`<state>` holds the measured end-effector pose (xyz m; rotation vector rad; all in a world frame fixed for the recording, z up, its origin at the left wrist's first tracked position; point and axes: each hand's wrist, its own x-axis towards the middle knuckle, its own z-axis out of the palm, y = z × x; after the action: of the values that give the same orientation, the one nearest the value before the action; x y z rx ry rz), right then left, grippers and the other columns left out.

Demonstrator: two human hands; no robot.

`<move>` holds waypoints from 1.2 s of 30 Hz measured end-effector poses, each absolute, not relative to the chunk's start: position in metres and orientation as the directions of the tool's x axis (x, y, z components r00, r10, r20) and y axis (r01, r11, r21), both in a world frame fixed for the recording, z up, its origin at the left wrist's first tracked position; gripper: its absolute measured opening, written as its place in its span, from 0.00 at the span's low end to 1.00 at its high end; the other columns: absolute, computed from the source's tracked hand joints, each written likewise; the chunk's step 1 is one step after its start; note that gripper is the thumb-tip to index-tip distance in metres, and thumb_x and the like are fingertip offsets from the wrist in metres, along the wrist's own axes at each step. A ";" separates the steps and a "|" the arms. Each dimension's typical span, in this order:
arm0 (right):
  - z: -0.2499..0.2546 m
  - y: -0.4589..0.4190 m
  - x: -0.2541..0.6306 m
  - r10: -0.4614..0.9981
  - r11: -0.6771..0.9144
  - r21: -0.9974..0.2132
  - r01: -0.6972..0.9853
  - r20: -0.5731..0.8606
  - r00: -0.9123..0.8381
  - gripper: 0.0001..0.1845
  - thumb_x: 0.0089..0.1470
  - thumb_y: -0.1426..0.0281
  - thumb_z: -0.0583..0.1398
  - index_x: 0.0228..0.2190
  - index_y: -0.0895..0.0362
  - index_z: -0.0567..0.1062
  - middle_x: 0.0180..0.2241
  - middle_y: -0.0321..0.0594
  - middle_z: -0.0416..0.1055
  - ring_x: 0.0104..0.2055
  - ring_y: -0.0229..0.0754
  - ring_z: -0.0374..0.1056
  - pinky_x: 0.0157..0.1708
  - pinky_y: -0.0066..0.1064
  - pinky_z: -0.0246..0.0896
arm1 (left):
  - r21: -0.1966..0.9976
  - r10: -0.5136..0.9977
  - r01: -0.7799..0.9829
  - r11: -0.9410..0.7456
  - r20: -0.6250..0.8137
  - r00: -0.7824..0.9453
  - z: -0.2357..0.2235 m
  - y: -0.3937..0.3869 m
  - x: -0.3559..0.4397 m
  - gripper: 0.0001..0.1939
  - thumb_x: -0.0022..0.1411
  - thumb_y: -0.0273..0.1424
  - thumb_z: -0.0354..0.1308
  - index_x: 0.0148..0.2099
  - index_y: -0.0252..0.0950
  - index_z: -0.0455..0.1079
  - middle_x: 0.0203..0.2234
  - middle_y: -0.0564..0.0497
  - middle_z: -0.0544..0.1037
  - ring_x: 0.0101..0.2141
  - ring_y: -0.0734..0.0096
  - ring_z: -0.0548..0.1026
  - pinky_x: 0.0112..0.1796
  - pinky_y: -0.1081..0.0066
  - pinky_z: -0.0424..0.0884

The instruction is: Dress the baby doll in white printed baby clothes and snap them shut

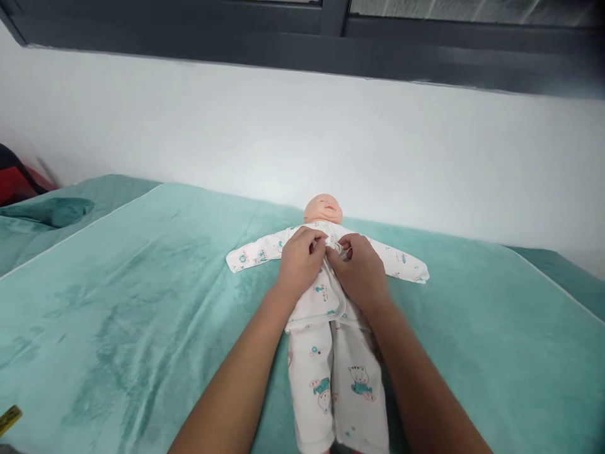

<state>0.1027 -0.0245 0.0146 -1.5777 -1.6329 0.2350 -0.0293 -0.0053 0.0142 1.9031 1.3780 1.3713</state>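
Observation:
A baby doll [322,209] lies on its back on a teal blanket [142,284], head towards the wall. It wears a white printed top [321,296] with sleeves spread out and matching trousers [338,378]. My left hand [299,260] and my right hand [360,268] meet at the doll's chest, just below the neck. Both hands have their fingers pinched together on the front edge of the top, where a small fastening sits between the fingertips.
A white wall rises right behind the blanket, under a dark window frame [331,38]. A red and dark object [16,180] and a crumpled teal cloth [51,211] lie at the far left. A yellow item [9,419] pokes in at the bottom left.

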 end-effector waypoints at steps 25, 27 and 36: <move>0.014 -0.020 0.121 0.969 0.143 -0.973 0.182 0.175 0.173 0.14 0.47 0.62 0.66 0.37 0.53 0.82 0.35 0.37 0.78 0.37 0.42 0.70 0.37 0.33 0.64 | 0.981 0.977 -0.005 -0.193 0.192 0.093 0.024 -0.010 -0.033 0.07 0.57 0.33 0.61 0.34 0.34 0.74 0.25 0.54 0.73 0.28 0.75 0.68 0.31 0.74 0.62; 0.015 -0.021 0.121 0.976 0.119 -0.972 0.202 0.152 0.158 0.15 0.47 0.60 0.66 0.37 0.53 0.81 0.33 0.37 0.77 0.34 0.41 0.69 0.33 0.32 0.63 | 0.983 0.979 -0.012 -0.182 0.183 0.089 0.024 -0.010 -0.033 0.07 0.57 0.33 0.61 0.34 0.34 0.75 0.25 0.54 0.74 0.28 0.75 0.68 0.31 0.74 0.63; 0.014 -0.024 0.120 0.983 0.150 -0.954 0.261 0.171 0.059 0.16 0.47 0.62 0.66 0.38 0.55 0.78 0.31 0.36 0.73 0.31 0.37 0.65 0.30 0.30 0.59 | 0.985 0.983 -0.056 -0.165 0.169 0.077 0.024 -0.010 -0.031 0.08 0.52 0.34 0.65 0.33 0.35 0.73 0.25 0.54 0.75 0.27 0.75 0.70 0.30 0.74 0.64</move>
<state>0.1202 -0.0238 0.0144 -1.3060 -1.4053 0.8949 -0.0310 -0.0104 0.0240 1.3315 1.0283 1.2925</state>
